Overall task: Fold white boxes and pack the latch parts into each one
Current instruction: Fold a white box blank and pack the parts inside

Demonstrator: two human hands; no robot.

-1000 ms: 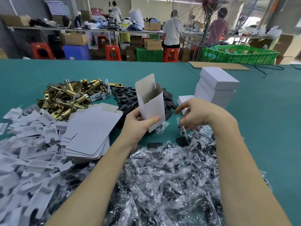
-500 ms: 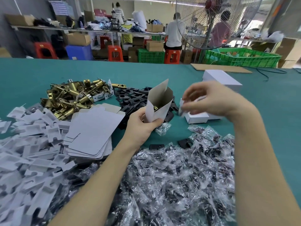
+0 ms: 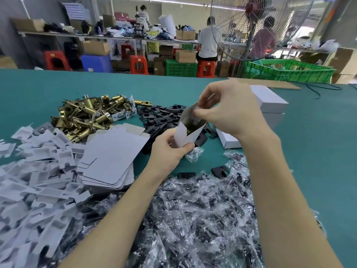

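My left hand (image 3: 168,151) grips the lower part of an open white box (image 3: 180,135), tilted with its mouth up and to the right. A brass part shows inside it. My right hand (image 3: 229,111) is at the box mouth, its fingertips pinching a small clear bag of parts that dips into the opening. Brass latches (image 3: 87,115) lie in a heap at the left, with black strike plates (image 3: 162,117) behind the box. Flat box blanks (image 3: 112,157) are stacked left of my left hand.
Clear bags of black parts (image 3: 193,219) cover the near table. White card inserts (image 3: 29,180) fill the near left. Closed white boxes (image 3: 270,101) are stacked right of my right hand, with one more (image 3: 228,140) under my wrist. A fan (image 3: 251,26) and green crate (image 3: 289,72) stand beyond the far edge.
My right hand lifted a small bag from the pile and carried it up and left to the box mouth. My left hand tilted the box toward it.
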